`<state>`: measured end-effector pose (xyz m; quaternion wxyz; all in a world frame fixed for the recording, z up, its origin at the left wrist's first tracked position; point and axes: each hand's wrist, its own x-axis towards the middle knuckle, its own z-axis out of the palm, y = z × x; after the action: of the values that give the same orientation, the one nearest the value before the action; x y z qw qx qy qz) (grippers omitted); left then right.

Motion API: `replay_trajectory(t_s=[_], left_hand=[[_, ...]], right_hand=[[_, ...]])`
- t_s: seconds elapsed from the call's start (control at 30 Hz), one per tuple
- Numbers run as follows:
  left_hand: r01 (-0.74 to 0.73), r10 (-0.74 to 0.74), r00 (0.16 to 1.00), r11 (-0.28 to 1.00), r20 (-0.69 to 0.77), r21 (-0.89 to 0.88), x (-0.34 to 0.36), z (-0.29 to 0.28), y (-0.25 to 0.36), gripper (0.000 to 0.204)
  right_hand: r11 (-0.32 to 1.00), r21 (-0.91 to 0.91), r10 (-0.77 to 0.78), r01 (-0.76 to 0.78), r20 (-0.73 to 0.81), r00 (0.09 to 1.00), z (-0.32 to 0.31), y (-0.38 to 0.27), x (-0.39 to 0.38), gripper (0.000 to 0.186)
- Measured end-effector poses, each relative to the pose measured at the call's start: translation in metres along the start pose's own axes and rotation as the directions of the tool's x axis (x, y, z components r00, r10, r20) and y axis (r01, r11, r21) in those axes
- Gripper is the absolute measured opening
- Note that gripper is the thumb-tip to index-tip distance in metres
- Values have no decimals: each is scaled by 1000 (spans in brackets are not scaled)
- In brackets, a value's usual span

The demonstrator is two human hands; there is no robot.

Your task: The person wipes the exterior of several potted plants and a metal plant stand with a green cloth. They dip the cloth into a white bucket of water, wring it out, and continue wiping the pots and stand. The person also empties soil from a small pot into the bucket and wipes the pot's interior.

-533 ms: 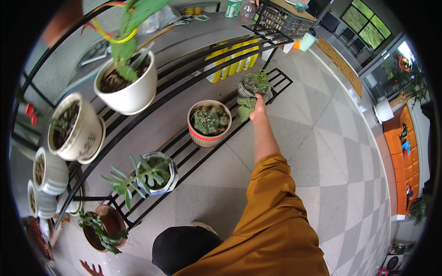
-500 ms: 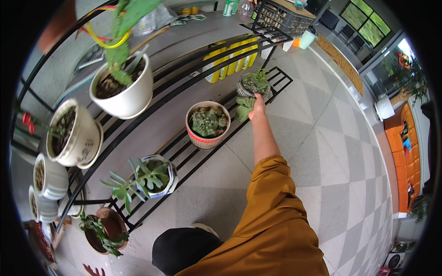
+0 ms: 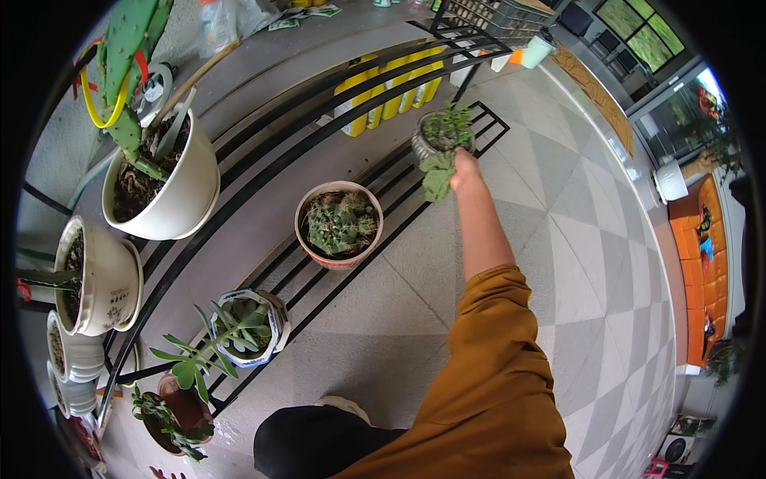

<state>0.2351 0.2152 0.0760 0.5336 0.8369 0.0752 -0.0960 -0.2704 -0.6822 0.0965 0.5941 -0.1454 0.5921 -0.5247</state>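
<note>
My right hand [image 3: 465, 169] reaches far forward, its fingers closed on a crumpled green cloth [image 3: 436, 176]. The cloth rests against the near side of a small grey ribbed pot [image 3: 420, 147] with leafy green plants [image 3: 448, 124], near the far end of the low black rack [image 3: 488, 120]. Whether any finger also grips the pot's rim is hidden. Closer to me on this rack stand a round pot with a cactus [image 3: 341, 222] and a blue-and-white pot with a succulent [image 3: 244, 321]. My left hand is out of sight.
Higher on the left, an upper black shelf [image 3: 263, 164] bears a white pot [image 3: 179, 199] with a tall cactus and another white pot [image 3: 108, 291]. Yellow bottles [image 3: 383, 100] stand behind the low rack. A terracotta pot [image 3: 185, 403] is on the floor, and an orange sofa [image 3: 692, 271] at right.
The view has shifted, with the shelf pots now further left and lower. My right hand stays at the grey pot, the cloth hanging a little differently. A blurred patch at upper left is gone.
</note>
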Motion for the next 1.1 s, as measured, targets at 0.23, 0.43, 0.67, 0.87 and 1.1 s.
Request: replay_trajectory(t_s=[0.23, 0.43, 0.67, 0.87, 1.1], left_hand=[[69, -73, 995, 996, -75, -52, -16, 5, 3, 71], [86, -90, 994, 995, -66, -57, -25, 9, 3, 71], [115, -119, 992, 990, -39, -86, -23, 11, 5, 69], [173, -188, 972, 979, -143, -110, -36, 4, 15, 82], [165, -186, 977, 969, -104, -183, -42, 17, 29, 86]], right_hand=[[993, -91, -78, 78, 8, 997, -13, -35, 71, 47], [991, -116, -62, 67, 40, 997, -27, -56, 118, 44], [988, -155, 0, 20, 130, 992, -21, -45, 22, 26], [811, -582, 379, 59, 600, 705, -17, 37, -133, 36], [750, -652, 489, 109, 658, 572, -11, 60, -187, 46]])
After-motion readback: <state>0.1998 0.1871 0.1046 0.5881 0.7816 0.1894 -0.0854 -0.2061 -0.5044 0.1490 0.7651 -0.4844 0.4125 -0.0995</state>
